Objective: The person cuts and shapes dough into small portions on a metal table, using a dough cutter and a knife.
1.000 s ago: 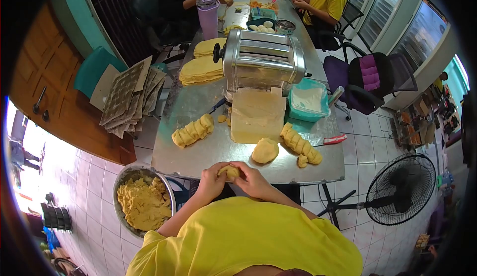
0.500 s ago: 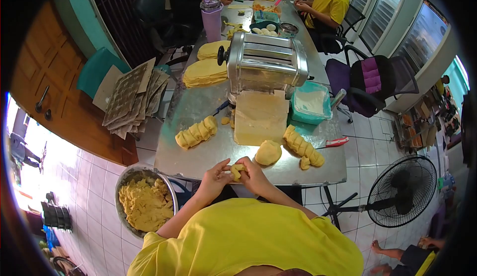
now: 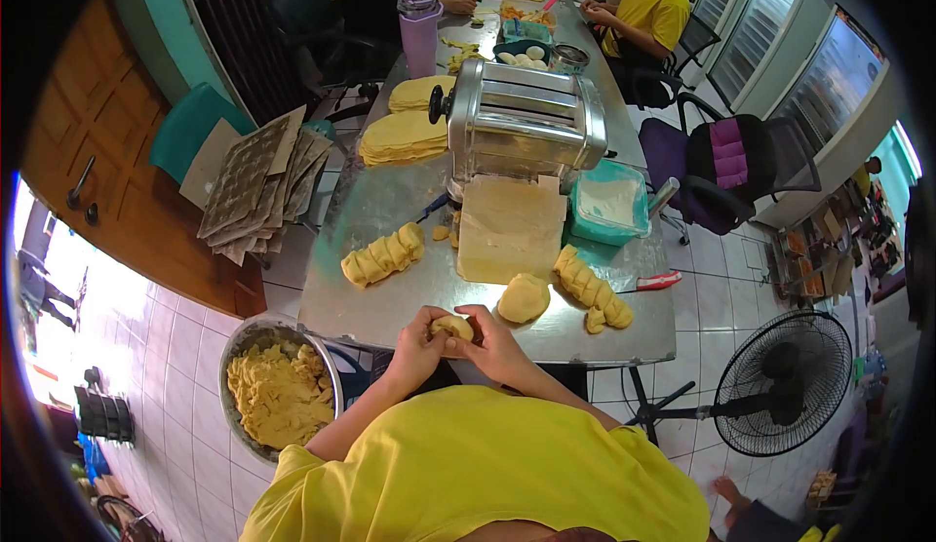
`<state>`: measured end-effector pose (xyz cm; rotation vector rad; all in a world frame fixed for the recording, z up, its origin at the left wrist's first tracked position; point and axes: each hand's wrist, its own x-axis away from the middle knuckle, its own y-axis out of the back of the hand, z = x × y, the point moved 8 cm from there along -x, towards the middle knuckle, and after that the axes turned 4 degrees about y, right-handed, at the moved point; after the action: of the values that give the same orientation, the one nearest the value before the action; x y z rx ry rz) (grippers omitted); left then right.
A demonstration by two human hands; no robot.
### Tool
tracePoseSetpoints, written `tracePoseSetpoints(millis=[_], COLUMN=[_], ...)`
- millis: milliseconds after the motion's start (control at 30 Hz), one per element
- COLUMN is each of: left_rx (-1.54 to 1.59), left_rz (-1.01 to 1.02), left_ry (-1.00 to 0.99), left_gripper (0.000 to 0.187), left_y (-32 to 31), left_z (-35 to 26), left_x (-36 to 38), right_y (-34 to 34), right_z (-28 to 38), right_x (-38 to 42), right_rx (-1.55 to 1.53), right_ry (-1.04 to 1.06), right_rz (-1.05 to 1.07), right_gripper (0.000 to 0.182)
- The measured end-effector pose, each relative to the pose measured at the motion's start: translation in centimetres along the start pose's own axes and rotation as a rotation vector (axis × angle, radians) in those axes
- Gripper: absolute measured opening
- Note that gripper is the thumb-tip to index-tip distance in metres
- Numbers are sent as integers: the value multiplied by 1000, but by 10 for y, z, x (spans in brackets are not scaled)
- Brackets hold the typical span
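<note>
Between my left hand (image 3: 419, 344) and my right hand (image 3: 489, 338) is a small piece of yellow dough (image 3: 452, 328), gripped by the fingers of both at the table's near edge. Just beyond my right hand lies a round dough ball (image 3: 524, 298). A row of cut dough pieces (image 3: 383, 255) rests to the left, and another sliced dough roll (image 3: 592, 290) to the right. Behind them stands a metal dough sheeter (image 3: 526, 118) with a pale sheet (image 3: 512, 228) in front of it. A steel bowl (image 3: 337, 392) full of dough is left of me.
A teal tub of flour (image 3: 609, 201) sits beside the sheeter, near a red-handled knife (image 3: 659, 280). Stacked dough sheets (image 3: 402, 138) and a lilac tumbler (image 3: 419, 40) are at the left. A floor fan (image 3: 783, 383) stands at right. Other people work at the far end.
My hands have shifted slightly and closed in around the dough piece, which now looks turned and flatter. The far-left person's hands have moved to the right.
</note>
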<state>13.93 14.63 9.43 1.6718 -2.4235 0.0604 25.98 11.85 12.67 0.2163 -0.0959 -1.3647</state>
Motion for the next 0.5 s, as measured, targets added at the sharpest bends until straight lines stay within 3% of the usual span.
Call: tracePoseSetpoints(millis=[133, 200, 233, 400, 500], left_rx=[263, 362, 291, 162, 307], left_rz=[79, 136, 173, 157, 71], left_ry=[57, 127, 183, 272, 243], left_gripper=[25, 26, 27, 34, 31], left_y=[-8, -10, -10, -14, -9], left_z=[-25, -28, -23, 8, 8], left_x=[12, 13, 13, 12, 11], right_y=[0, 9, 10, -2, -8], right_z=[-12, -17, -23, -19, -17], right_x=[-3, -3, 1, 0, 3], right_rx=[-364, -359, -284, -90, 13], right_ry=[-82, -62, -154, -32, 97], right_rz=[-33, -78, -41, 45, 67], right_gripper=[38, 25, 22, 29, 36])
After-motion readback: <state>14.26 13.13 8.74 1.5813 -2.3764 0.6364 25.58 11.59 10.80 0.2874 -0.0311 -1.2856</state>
